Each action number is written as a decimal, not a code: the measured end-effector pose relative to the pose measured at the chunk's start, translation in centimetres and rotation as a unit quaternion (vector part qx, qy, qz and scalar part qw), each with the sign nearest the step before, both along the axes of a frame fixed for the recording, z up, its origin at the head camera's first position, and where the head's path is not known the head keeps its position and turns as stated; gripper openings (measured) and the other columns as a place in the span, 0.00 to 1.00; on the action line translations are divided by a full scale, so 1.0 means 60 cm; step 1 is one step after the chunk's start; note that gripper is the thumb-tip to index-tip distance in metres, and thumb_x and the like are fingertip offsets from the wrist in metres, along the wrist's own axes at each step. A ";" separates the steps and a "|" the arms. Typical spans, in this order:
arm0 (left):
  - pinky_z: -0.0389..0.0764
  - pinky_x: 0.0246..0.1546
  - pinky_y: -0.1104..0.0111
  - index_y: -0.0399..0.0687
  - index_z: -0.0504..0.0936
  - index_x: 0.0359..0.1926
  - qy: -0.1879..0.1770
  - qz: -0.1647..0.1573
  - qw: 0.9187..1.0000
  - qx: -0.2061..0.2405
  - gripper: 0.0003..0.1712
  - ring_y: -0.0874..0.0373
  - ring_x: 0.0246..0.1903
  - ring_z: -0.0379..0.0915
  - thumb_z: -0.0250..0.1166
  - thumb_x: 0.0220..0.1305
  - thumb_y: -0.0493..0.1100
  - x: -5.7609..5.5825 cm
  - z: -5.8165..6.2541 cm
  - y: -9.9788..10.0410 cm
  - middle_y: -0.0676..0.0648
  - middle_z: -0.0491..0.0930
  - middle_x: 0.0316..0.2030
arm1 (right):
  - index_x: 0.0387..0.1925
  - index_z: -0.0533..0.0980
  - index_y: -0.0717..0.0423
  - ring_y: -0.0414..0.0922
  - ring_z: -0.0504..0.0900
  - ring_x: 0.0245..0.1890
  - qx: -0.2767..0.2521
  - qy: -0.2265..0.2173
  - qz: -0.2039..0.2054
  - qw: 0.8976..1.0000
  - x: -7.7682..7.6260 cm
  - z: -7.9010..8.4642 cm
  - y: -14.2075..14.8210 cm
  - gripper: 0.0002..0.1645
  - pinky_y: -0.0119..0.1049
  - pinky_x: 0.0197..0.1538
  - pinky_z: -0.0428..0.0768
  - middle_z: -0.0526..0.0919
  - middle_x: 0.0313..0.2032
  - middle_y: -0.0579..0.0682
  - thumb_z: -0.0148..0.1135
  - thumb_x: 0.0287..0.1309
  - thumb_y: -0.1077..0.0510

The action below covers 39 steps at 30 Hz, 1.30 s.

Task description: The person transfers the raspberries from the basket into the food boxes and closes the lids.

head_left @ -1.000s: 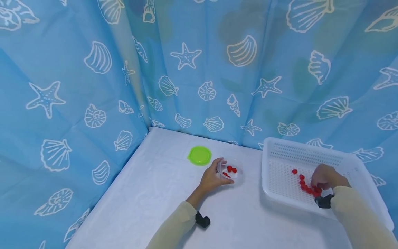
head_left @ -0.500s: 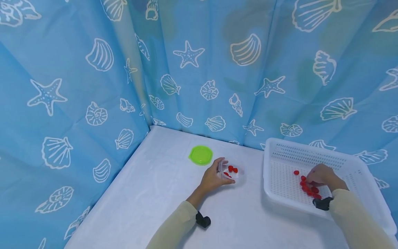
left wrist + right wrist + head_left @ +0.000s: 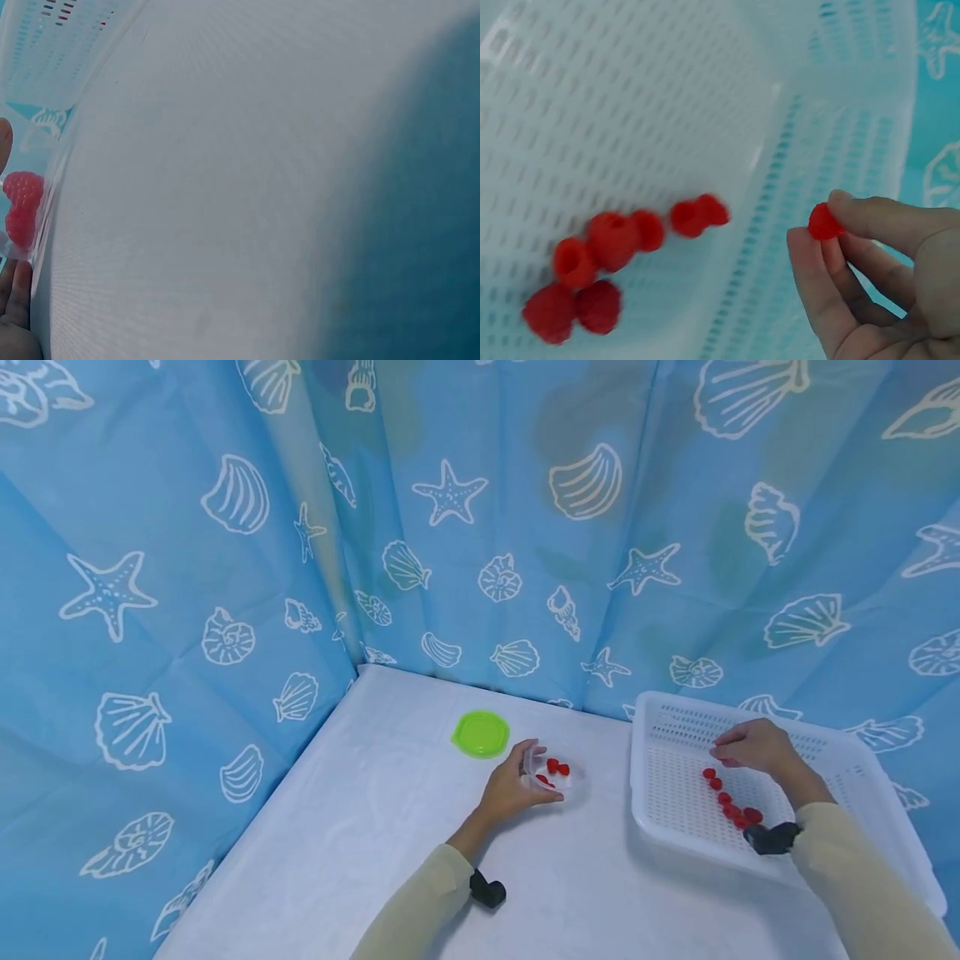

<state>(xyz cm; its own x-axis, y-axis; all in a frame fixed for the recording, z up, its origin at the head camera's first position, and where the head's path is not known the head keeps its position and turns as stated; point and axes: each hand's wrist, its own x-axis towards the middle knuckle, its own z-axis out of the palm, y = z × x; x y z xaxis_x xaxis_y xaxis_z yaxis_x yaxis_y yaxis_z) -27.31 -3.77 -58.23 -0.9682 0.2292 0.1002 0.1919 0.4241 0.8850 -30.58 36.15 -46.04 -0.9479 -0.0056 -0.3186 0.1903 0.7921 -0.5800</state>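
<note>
At three o'clock of clear cup (image 3: 578, 778), our right hand (image 3: 759, 748) pinches raspberry (image 3: 826, 223) over white basket (image 3: 667, 797), more raspberries (image 3: 613, 241) left below. Left hand (image 3: 512, 789) grips cup: few berries (image 3: 552, 766) inside already, green lid (image 3: 481, 734) off.

So the person had long sleeves on, a pale creamy yellow, pretty plain as far as I could see. The left sleeve (image 3: 420, 906) and right sleeve (image 3: 862, 885) matched, both smooth-looking and running right down to the wrists. Left hand (image 3: 513, 789) and right hand (image 3: 757, 747) were bare. Each wrist also had a chunky little black gadget right by the cuff: the left wrist unit (image 3: 489, 892) looked kinda lumpy with a rounded end, and the right wrist unit (image 3: 776, 838) was much the same, stubby and dark. Too small to make out any markings, sorry.
</note>
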 end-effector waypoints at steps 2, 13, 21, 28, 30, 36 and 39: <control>0.76 0.56 0.60 0.60 0.60 0.71 -0.004 -0.002 1.000 0.000 0.56 0.63 0.62 0.66 0.79 0.43 0.60 0.000 0.000 0.000 0.66 0.71 0.61 | 0.50 0.75 0.72 0.58 0.83 0.39 -0.006 0.015 0.013 1.000 -0.002 0.010 -0.011 0.27 0.51 0.46 0.82 0.83 0.38 0.61 0.68 0.58 0.54; 0.76 0.56 0.60 0.61 0.60 0.71 -0.012 0.005 1.000 -0.005 0.56 0.61 0.61 0.67 0.79 0.42 0.59 0.000 0.001 0.002 0.65 0.72 0.61 | 0.54 0.76 0.66 0.57 0.83 0.44 -0.036 0.069 0.041 0.996 -0.001 0.058 -0.078 0.30 0.47 0.46 0.83 0.82 0.47 0.63 0.67 0.59 0.48; 0.76 0.55 0.60 0.60 0.60 0.71 -0.010 0.004 1.000 -0.001 0.56 0.61 0.62 0.67 0.79 0.43 0.58 0.001 0.000 0.002 0.64 0.72 0.61 | 0.53 0.78 0.64 0.52 0.83 0.42 -0.057 0.090 0.069 0.992 0.006 0.088 -0.142 0.28 0.49 0.49 0.81 0.83 0.46 0.60 0.68 0.58 0.48; 0.76 0.56 0.61 0.60 0.60 0.71 0.006 -0.004 1.000 -0.004 0.56 0.61 0.61 0.68 0.79 0.43 0.58 -0.001 -0.002 0.001 0.63 0.71 0.62 | 0.53 0.78 0.62 0.53 0.84 0.43 -0.082 0.075 0.096 0.989 0.009 0.085 -0.194 0.25 0.46 0.49 0.82 0.83 0.45 0.59 0.68 0.59 0.52; 0.76 0.56 0.61 0.60 0.60 0.71 0.006 -0.003 1.000 -0.003 0.56 0.61 0.61 0.67 0.79 0.43 0.58 -0.001 -0.002 0.001 0.64 0.72 0.61 | 0.52 0.78 0.62 0.51 0.85 0.42 -0.085 0.070 0.100 0.989 0.007 0.080 -0.208 0.24 0.46 0.49 0.82 0.83 0.45 0.58 0.68 0.59 0.52; 0.75 0.57 0.58 0.59 0.60 0.71 0.003 -0.002 1.000 -0.003 0.56 0.61 0.62 0.66 0.79 0.43 0.58 0.001 0.001 0.001 0.63 0.72 0.61 | 0.50 0.80 0.60 0.49 0.85 0.40 -0.094 0.061 0.113 0.987 0.005 0.068 -0.249 0.20 0.45 0.47 0.83 0.84 0.42 0.55 0.68 0.59 0.54; 0.75 0.57 0.58 0.58 0.60 0.71 0.006 -0.001 1.000 -0.001 0.55 0.62 0.63 0.66 0.79 0.44 0.57 0.003 0.003 0.001 0.63 0.72 0.62 | 0.49 0.80 0.60 0.49 0.86 0.39 -0.106 0.063 0.123 0.985 0.004 0.063 -0.267 0.20 0.43 0.45 0.83 0.85 0.42 0.55 0.68 0.58 0.55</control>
<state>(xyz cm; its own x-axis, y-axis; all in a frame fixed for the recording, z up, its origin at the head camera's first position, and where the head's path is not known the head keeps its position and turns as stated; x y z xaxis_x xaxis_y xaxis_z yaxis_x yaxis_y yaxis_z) -27.11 -3.72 -58.07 -0.9664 0.2317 0.1112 0.2034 0.4251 0.8820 -30.33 20.12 -42.26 -0.9415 -0.2929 -0.1665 -0.0749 0.6637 -0.7443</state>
